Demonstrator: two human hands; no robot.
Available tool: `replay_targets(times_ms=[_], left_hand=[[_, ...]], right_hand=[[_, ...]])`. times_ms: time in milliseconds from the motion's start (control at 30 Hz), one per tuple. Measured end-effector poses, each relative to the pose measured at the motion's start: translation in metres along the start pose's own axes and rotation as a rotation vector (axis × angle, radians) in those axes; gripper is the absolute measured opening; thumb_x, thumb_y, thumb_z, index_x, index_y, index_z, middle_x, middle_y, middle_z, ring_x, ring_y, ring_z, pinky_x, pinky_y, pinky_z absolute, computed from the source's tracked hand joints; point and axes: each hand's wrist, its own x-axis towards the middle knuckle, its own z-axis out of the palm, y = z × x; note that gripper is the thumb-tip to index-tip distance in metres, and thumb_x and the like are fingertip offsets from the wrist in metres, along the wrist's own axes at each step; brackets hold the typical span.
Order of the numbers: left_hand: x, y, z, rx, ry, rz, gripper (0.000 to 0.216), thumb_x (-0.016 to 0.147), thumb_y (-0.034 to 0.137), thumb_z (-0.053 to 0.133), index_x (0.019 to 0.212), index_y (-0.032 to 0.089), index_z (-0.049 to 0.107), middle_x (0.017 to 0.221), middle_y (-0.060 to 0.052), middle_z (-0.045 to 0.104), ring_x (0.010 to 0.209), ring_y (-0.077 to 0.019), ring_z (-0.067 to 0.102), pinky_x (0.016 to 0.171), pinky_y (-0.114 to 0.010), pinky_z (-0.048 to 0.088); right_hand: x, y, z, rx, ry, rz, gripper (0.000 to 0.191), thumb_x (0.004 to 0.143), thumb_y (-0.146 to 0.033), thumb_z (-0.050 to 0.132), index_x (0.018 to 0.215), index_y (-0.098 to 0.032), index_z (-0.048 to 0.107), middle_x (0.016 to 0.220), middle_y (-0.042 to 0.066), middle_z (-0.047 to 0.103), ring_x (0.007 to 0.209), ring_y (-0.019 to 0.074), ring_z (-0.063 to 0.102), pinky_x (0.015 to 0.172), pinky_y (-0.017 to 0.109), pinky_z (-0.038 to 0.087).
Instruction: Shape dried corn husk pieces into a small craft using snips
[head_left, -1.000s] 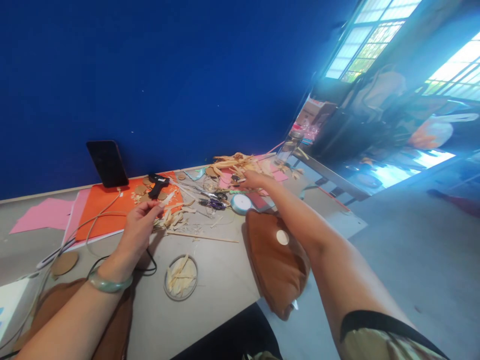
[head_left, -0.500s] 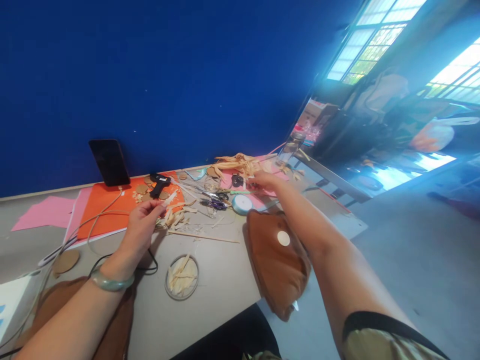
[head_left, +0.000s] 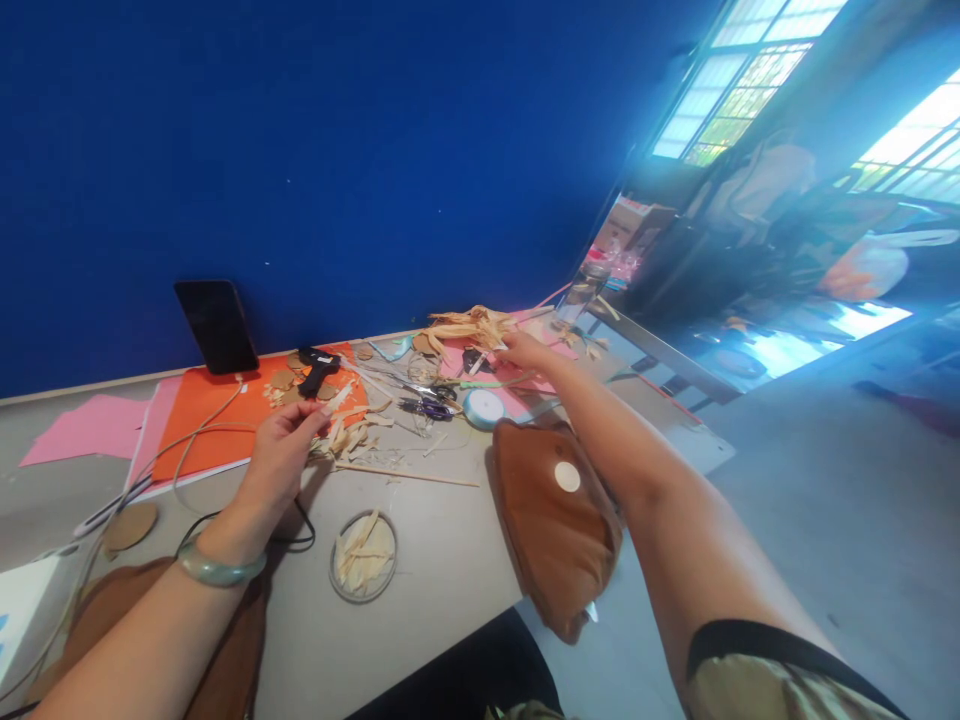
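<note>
My left hand point(head_left: 289, 445) pinches a pale, pointed piece of dried husk point(head_left: 341, 397) above a small heap of husk scraps point(head_left: 356, 432). At the back of the table, the fingers of my right hand point(head_left: 525, 352) close on what looks like a thin white stick point(head_left: 478, 362), small in view. Beside that hand spreads a bundle of dried husk strips point(head_left: 469, 325), over pink paper. Between my hands are a black glue gun point(head_left: 319, 370), purple-handled scissors point(head_left: 427, 408) and a roll of light blue ribbon point(head_left: 484, 408). A round dish point(head_left: 364, 590) with husk pieces stands nearer me.
A phone point(head_left: 217, 325) leans on the blue wall panel point(head_left: 337, 150). Orange paper point(head_left: 199, 410) lies at the left, crossed by a cable point(head_left: 187, 470). A brown cushion point(head_left: 555, 540) sits at the table's right front edge. A thin wooden stick point(head_left: 409, 473) lies mid-table.
The white stick by my right fingers has gone from nearly upright to slanted, and that hand has shifted slightly. My left hand keeps its hold on the husk piece.
</note>
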Motion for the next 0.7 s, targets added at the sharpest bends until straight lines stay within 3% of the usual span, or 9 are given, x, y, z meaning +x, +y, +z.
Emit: replay_targets(times_ms=[200, 400, 700], left_hand=[[0.000, 0.001, 0.000, -0.009, 0.000, 0.002, 0.026, 0.059, 0.038, 0.075, 0.068, 0.017, 0.062, 0.057, 0.003, 0.056, 0.054, -0.0109, 0.048, 0.054, -0.024, 0.037], [-0.001, 0.003, 0.001, -0.009, -0.005, -0.007, 0.026, 0.059, 0.038, 0.075, 0.068, 0.017, 0.062, 0.057, 0.003, 0.056, 0.055, -0.0103, 0.048, 0.055, -0.024, 0.036], [-0.002, 0.003, 0.001, -0.006, 0.002, -0.014, 0.024, 0.060, 0.036, 0.074, 0.068, 0.017, 0.062, 0.056, 0.003, 0.056, 0.055, -0.0103, 0.047, 0.056, -0.023, 0.036]], right_hand=[[0.000, 0.008, 0.003, 0.018, 0.013, 0.024, 0.013, 0.072, -0.025, 0.074, 0.077, -0.015, 0.066, 0.060, 0.000, 0.063, 0.054, 0.0115, 0.056, 0.050, 0.018, 0.042], [0.001, 0.009, 0.001, 0.037, 0.006, 0.081, 0.015, 0.081, -0.022, 0.062, 0.070, -0.012, 0.064, 0.057, 0.003, 0.062, 0.053, 0.0111, 0.055, 0.050, 0.018, 0.042], [-0.001, 0.001, -0.015, 0.120, 0.019, 0.115, 0.020, 0.088, -0.026, 0.054, 0.082, -0.012, 0.066, 0.061, 0.005, 0.063, 0.051, 0.0120, 0.055, 0.051, 0.020, 0.044]])
